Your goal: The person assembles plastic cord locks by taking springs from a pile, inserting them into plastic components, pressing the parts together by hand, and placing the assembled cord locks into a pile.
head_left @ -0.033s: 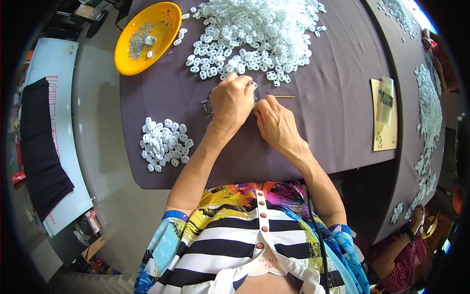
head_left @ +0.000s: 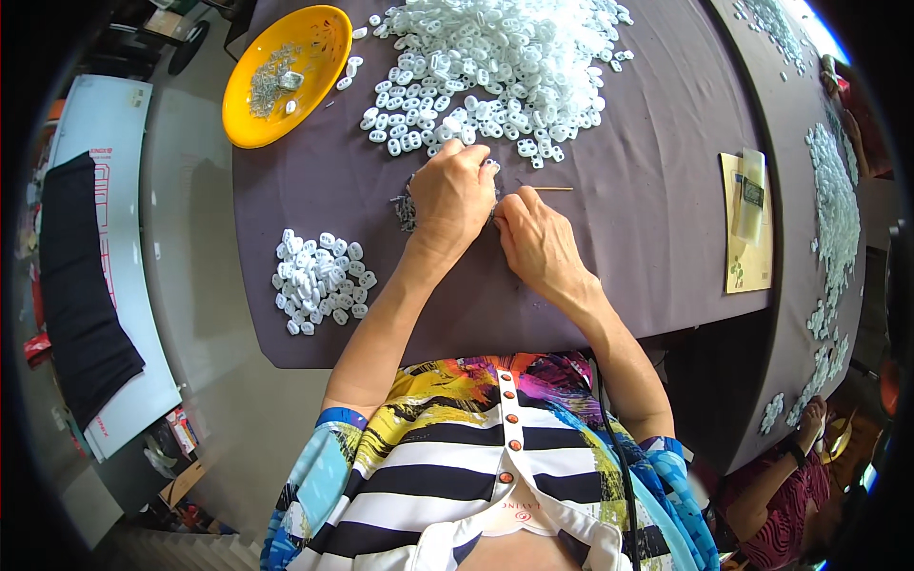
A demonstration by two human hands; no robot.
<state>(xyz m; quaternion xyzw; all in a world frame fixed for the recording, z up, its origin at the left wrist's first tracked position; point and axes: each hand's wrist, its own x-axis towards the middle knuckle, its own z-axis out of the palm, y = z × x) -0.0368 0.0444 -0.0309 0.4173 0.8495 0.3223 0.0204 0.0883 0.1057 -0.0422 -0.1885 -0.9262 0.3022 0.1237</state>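
Note:
My left hand [head_left: 451, 195] is closed at the near edge of a large heap of white oval plastic pieces [head_left: 514, 57], each with two holes. Its fingertips pinch one small white plastic piece [head_left: 491, 164], mostly covered by the fingers. Just right of it, my right hand [head_left: 539, 238] has thumb and index finger pressed together; what lies between them is too small to make out. A thin brown stick [head_left: 552, 188] extends to the right beyond the right knuckles; I cannot tell whether the hand touches it. Small grey metal bits [head_left: 406, 211] show partly from under my left hand.
A smaller pile of white pieces [head_left: 322, 279] lies at the left on the dark tablecloth [head_left: 647, 238]. A yellow bowl [head_left: 333, 57] with metal bits stands far left. A tan card with a clear packet [head_left: 750, 205] lies right. Another person's hand [head_left: 812, 423] is beside the right-hand table.

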